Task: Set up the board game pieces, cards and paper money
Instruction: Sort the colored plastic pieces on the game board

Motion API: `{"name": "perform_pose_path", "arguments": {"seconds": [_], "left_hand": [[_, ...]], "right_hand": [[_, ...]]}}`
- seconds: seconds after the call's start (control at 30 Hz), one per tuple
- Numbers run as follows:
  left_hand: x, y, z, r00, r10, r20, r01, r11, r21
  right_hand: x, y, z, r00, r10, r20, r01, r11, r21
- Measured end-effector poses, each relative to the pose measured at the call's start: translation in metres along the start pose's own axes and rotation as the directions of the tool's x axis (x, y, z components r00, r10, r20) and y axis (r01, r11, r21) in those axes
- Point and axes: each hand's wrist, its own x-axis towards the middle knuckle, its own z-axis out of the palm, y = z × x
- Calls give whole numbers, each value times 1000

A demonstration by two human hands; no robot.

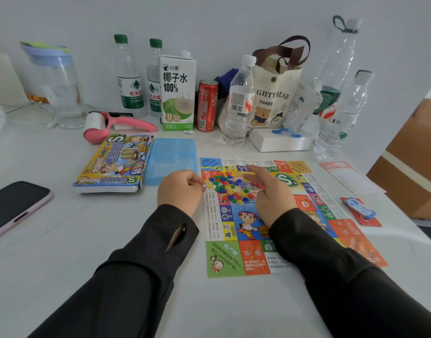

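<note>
Plastic pieces (230,189) sit heaped on the board (224,261); our left hand (180,189) curls at the heap's edge, we can't tell its grip, right hand (270,191) spread above; a careless sweep could scatter them across the table (87,240)

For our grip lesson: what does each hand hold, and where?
Cannot tell: left hand curls beside the coloured pieces, right hand hovers over them.

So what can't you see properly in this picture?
All in the head view:
- Whether the left hand holds a piece: its curled fingers hide it.
- Part of the board: the right sleeve covers it.
- Some coloured pieces: the right hand hides them.
- The phone: cut off by the left edge.
- The board's small print: too small to read.
</note>
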Motion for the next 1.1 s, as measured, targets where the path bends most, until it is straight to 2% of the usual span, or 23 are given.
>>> {"name": "perform_pose_path", "arguments": {"seconds": [0.07, 0.17, 0.27, 0.47, 0.67, 0.83, 1.0, 1.1], "left_hand": [[0, 0, 0, 1000, -7, 1, 7, 1000, -10], [0, 0, 1, 1000, -6, -5, 6, 1000, -20], [0, -1, 1, 1000, -8, -6, 8, 1000, -26], [1, -2, 1, 1000, -12, -8, 12, 999, -29], [1, -1, 1, 1000, -11, -11, 11, 1000, -24], [1, 0, 0, 1000, -16, -9, 15, 999, -33], [2, -1, 2, 1000, -12, -9, 12, 1000, -26], [1, -1, 1, 1000, -14, -11, 14, 999, -35]], "right_hand": [[0, 1, -3, 999, 38, -27, -39, 999, -34], [0, 1, -1, 997, 72, 27, -69, 993, -100], [1, 1, 1, 997, 57, 49, -53, 995, -82], [0, 6, -4, 988, 38, -150, -52, 995, -84], [2, 6, -2, 995, 61, -81, -71, 990, -121], [-2, 8, -2, 990, -15, -143, 5, 997, -71], [-3, 8, 5, 997, -79, 27, 81, 991, -109], [-2, 9, 4, 995, -86, -58, 82, 995, -61]]}}
